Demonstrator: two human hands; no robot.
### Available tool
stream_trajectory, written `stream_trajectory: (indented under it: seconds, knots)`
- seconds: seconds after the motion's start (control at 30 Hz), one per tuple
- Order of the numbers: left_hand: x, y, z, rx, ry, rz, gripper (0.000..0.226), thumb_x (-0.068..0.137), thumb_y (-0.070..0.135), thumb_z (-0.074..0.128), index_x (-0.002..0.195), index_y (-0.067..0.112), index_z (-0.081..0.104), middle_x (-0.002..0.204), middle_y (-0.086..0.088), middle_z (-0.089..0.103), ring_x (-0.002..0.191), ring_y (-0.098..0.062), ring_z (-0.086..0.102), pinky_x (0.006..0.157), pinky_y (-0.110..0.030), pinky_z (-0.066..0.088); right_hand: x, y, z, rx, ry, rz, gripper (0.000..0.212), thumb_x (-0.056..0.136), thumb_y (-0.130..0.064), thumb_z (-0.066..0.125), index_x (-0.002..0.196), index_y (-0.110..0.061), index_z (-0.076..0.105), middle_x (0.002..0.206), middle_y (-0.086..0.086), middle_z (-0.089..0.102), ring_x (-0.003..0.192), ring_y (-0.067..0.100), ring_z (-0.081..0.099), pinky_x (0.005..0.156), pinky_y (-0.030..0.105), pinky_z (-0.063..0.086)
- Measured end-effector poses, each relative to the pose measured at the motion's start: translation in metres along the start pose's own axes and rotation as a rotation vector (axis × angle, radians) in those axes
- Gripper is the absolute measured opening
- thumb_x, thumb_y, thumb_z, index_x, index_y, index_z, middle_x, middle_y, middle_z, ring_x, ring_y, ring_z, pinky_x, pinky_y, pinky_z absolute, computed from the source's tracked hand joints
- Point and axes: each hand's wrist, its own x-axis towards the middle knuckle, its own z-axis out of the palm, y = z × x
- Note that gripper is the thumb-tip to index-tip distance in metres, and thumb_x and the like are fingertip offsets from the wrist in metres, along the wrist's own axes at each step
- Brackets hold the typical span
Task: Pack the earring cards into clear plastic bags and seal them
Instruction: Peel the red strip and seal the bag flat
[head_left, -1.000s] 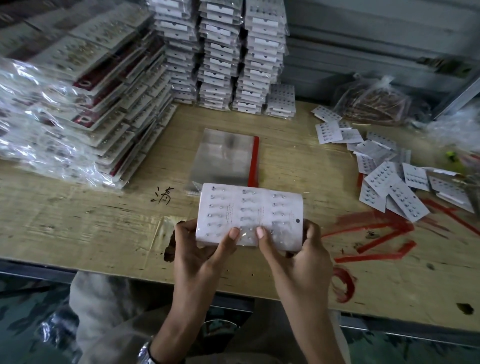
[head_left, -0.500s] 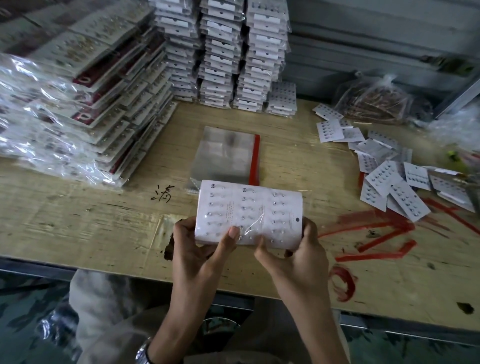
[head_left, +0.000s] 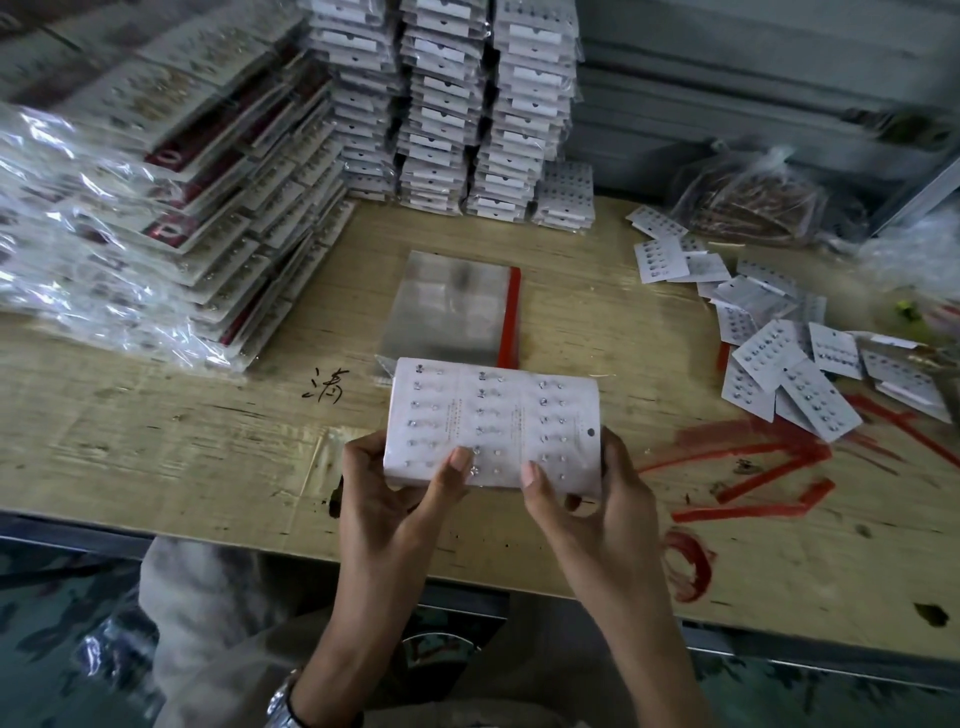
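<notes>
Right hand (head_left: 597, 506), thumb back on earring cards (head_left: 493, 410) — left hand (head_left: 384, 499) unchanged

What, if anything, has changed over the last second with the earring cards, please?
Very little: the thumb of the right hand slid slightly rightwards, away from that of the left hand. Both hands still grip the earring cards; the clear bags and loose cards lie unmoved.

Wooden table (head_left: 156, 441) under card stacks (head_left: 447, 104), bags (head_left: 452, 306)
</notes>
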Motion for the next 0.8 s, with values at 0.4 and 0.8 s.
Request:
stream_trajectory:
  seconds: [0.4,0.8]
  knots:
    - [-0.001,0.000,0.000,0.044,0.021,0.059,0.053,0.078,0.020,0.079,0.115,0.004,0.045,0.113,-0.008,0.071,0.103,-0.024,0.072,0.078,-0.036,0.061,-0.002,-0.010,0.003,-0.271,0.095,0.011,0.080,0.063,-0.077,0.053,0.114,-0.015,0.056,0.089,-0.010,0.069,0.078,0.016,0.068,0.080,0.044,0.055]
    - [-0.006,-0.002,0.000,0.065,-0.012,0.048,0.050,0.079,0.019,0.080,0.116,0.011,0.046,0.117,-0.009,0.070,0.106,-0.025,0.071,0.082,-0.041,0.060,-0.005,-0.006,0.002,-0.321,0.139,0.033,0.077,0.069,-0.081,0.047,0.108,-0.015,0.058,0.081,-0.009,0.067,0.076,0.017,0.068,0.082,0.044,0.054]
